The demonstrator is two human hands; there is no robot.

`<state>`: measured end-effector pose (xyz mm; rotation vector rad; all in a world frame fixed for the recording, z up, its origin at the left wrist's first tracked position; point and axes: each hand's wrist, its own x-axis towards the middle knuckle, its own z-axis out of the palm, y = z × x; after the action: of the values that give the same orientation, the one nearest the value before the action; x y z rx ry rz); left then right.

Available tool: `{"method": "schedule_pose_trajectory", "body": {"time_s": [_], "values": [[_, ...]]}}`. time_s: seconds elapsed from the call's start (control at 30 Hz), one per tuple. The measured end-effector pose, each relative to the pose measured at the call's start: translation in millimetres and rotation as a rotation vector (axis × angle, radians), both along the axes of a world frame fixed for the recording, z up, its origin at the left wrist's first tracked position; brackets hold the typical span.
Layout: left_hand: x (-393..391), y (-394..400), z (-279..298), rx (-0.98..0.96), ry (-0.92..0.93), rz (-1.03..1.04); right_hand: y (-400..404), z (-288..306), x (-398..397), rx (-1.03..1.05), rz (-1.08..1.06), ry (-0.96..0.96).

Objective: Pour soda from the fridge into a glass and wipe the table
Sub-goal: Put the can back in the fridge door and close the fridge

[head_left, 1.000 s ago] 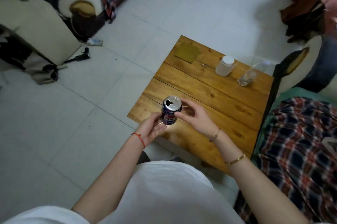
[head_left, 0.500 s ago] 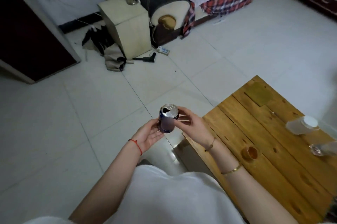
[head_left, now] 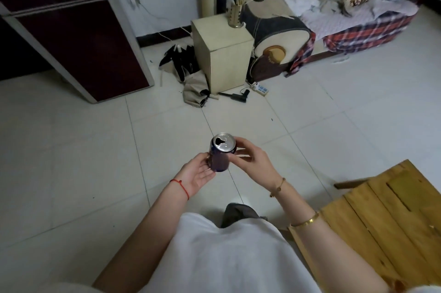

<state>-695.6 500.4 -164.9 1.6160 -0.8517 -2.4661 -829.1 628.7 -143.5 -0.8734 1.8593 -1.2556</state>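
Opened soda can [head_left: 222,153], held upright in both hands above the tiled floor [head_left: 71,161].

Left hand [head_left: 199,173]: palm up, fingers cupped round the can's lower body, grip holding the can. Right hand [head_left: 250,161]: fingers curled against the can's upper side, grip also on the can. Can: dark blue, silver top, tab opening visible. Wooden counter [head_left: 381,216]: lower right, well apart from the can, its near-left corner beside the right forearm. Fridge [head_left: 78,37]: dark-doored, upper left. Cream cabinet [head_left: 224,54], sofa [head_left: 334,13]: far side of the floor.
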Motion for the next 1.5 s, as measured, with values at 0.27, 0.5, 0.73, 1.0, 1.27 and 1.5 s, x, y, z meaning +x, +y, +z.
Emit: {"method": "schedule_pose_trajectory", "body": {"time_s": [0.27, 0.5, 0.73, 1.0, 1.27, 1.5], "values": [[-47.1, -104.3, -5.4, -0.004, 0.014, 0.063, -114.3, -8.0, -54.7, -0.002, 0.063, 0.009], [-124.9, -220.7, 4.6, -0.057, 0.018, 0.09, -238.2, 1.9, -138.2, -0.018, 0.114, 0.028], [-202.8, -329.4, 16.7, -0.06, 0.015, 0.134, -354.4, 10.9, -219.9, -0.007, 0.136, 0.047], [-271.0, -451.7, 15.8, -0.094, 0.03, 0.042, -463.9, 8.3, -277.6, -0.021, 0.075, 0.065], [-319.2, -599.8, 10.6, -0.096, 0.044, -0.112, -591.5, 10.0, -309.1, -0.031, -0.071, 0.053], [-320.5, -723.8, 32.1, -0.18, 0.039, -0.183, -715.6, 25.1, -310.5, -0.059, -0.057, 0.069]]}}
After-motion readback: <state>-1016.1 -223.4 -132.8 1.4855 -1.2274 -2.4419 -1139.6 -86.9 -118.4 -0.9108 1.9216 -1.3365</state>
